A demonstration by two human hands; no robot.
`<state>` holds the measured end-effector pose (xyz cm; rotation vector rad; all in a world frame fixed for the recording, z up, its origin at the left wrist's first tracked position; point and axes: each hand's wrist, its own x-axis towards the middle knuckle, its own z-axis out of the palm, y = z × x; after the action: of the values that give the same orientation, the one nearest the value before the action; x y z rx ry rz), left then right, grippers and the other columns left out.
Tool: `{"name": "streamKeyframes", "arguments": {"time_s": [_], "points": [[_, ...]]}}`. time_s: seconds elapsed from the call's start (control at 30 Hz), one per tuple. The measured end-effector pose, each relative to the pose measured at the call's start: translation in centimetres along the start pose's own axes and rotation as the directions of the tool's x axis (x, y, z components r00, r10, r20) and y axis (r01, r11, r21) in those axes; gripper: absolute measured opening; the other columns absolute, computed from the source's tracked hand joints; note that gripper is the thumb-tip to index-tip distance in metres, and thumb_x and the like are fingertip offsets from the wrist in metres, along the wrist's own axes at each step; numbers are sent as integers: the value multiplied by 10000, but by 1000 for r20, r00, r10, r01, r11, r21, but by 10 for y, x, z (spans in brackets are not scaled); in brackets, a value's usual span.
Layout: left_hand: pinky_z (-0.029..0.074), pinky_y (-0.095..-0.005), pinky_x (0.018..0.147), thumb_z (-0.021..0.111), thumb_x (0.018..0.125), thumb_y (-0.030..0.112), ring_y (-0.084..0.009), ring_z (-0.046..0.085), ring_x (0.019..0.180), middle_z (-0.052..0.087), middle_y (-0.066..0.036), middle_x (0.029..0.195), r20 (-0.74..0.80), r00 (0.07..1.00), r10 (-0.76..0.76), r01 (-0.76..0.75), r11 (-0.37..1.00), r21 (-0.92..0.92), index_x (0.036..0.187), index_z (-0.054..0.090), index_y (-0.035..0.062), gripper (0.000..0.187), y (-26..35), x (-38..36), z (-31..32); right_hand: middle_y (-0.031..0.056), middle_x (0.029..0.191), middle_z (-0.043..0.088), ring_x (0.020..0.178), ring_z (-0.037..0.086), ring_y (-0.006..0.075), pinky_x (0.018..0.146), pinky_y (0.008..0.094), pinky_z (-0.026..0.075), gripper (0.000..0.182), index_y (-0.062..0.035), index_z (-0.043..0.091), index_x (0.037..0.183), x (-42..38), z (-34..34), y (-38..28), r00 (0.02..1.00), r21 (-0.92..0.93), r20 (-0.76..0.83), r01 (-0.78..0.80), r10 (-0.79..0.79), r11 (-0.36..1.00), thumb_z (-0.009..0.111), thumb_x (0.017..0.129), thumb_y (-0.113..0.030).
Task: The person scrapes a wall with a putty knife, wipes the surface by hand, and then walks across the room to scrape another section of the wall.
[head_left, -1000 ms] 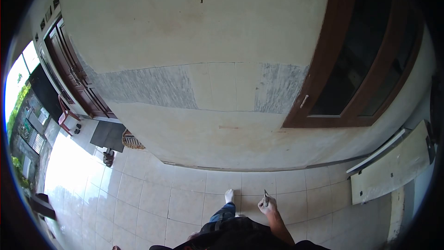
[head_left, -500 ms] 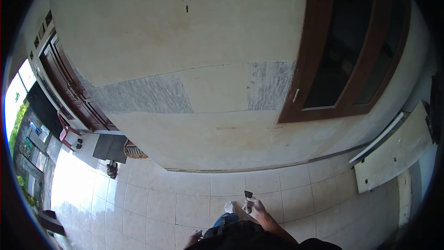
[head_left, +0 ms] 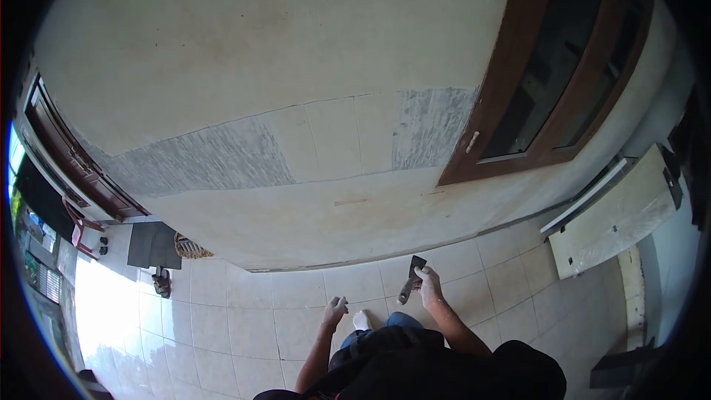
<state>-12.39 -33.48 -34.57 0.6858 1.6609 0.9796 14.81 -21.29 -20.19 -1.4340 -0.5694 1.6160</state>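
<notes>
My right hand (head_left: 428,286), dusted with white, is closed on a putty knife (head_left: 417,264). The dark blade points away from me toward the wall, and the handle slants down to the left. To the left, my left hand (head_left: 335,310) is raised over the floor with its fingers curled; whether anything small is between them is hidden. Both hands are low in front of my body, apart from each other. Beyond them stands a cream wall (head_left: 244,52) with a band of grey streaked patches (head_left: 215,155) and plain panels.
A brown-framed window (head_left: 481,126) is in the wall on the right. A pale board (head_left: 615,215) leans at the far right. On the left are a brown door (head_left: 78,163), a red chair (head_left: 80,230), a dark mat (head_left: 153,244) and sandals (head_left: 161,282) on the tiled floor (head_left: 252,326).
My right hand has moved up and right with the putty knife. My left hand has risen farther into view. The view has shifted to the right.
</notes>
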Motion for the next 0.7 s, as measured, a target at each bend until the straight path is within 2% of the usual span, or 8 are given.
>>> {"name": "streamKeyframes", "arguments": {"time_s": [0.1, 0.2, 0.3, 0.4, 0.53, 0.63, 0.67, 0.7], "points": [[479, -307, 598, 506, 968, 348, -155, 600, 627, 603, -86, 666, 184, 973, 138, -158, 982, 99, 902, 627, -30, 402, 70, 14, 28, 3, 664, 559, 544, 546, 143, 521, 289, 441, 230, -177, 481, 740, -5, 11, -13, 994, -36, -2, 113, -113, 993, 624, 910, -236], [485, -301, 654, 439, 1008, 377, -145, 586, 693, 604, -68, 757, 477, 855, 203, -343, 911, 228, 912, 605, -21, 442, 140, 13, 50, 11, 643, 548, 508, 534, 123, 474, 274, 428, 230, -155, 481, 749, -9, 34, -10, 993, -2, -66, 94, -94, 996, 569, 948, -229], [482, -291, 652, 406, 1025, 404, -138, 579, 679, 587, -58, 761, 582, 780, 229, -327, 943, 67, 919, 596, -11, 469, 158, 33, 77, -13, 653, 539, 523, 536, 101, 461, 266, 433, 231, -158, 498, 758, 13, 33, 15, 998, -13, 9, 69, -69, 998, 527, 974, -234], [476, -292, 635, 390, 1037, 396, -132, 558, 648, 559, -38, 745, 458, 839, 293, -255, 956, -144, 879, 564, 8, 453, 195, 36, 99, -21, 647, 533, 523, 511, 78, 465, 254, 412, 240, -128, 511, 779, 23, 56, 0, 985, 25, 57, 161, -163, 987, 491, 998, -223], [448, -281, 616, 457, 1027, 284, -112, 510, 662, 515, -26, 718, 331, 891, 311, -276, 950, -147, 810, 503, 22, 344, 242, 41, 122, -13, 661, 529, 574, 505, 63, 515, 244, 408, 247, -79, 520, 820, 42, 77, -48, 922, -92, 46, 388, -385, 917, 481, 1010, -233], [429, -286, 626, 481, 1017, 250, -102, 461, 692, 506, -48, 713, 230, 853, 469, -486, 874, 21, 840, 502, 3, 304, 271, 55, 137, -7, 758, 520, 705, 480, 63, 612, 247, 405, 246, -57, 534, 843, 65, 92, -77, 875, -156, 73, 484, -478, 861, 490, 1007, -235], [415, -298, 629, 489, 1010, 230, -101, 423, 708, 488, -61, 711, 181, 851, 493, -503, 865, 6, 864, 498, -6, 277, 287, 53, 143, 6, 775, 525, 728, 479, 73, 641, 247, 412, 238, -46, 535, 870, 65, 100, -95, 887, -136, 99, 460, -450, 877, 487, 1008, -234], [420, -300, 643, 477, 1013, 212, -101, 435, 719, 492, -57, 722, 144, 850, 507, -510, 860, -20, 868, 503, -2, 260, 293, 58, 148, 10, 777, 522, 734, 473, 71, 651, 247, 415, 237, -39, 533, 882, 76, 105, -101, 829, -139, 110, 559, -548, 817, 488, 1008, -234]]}}
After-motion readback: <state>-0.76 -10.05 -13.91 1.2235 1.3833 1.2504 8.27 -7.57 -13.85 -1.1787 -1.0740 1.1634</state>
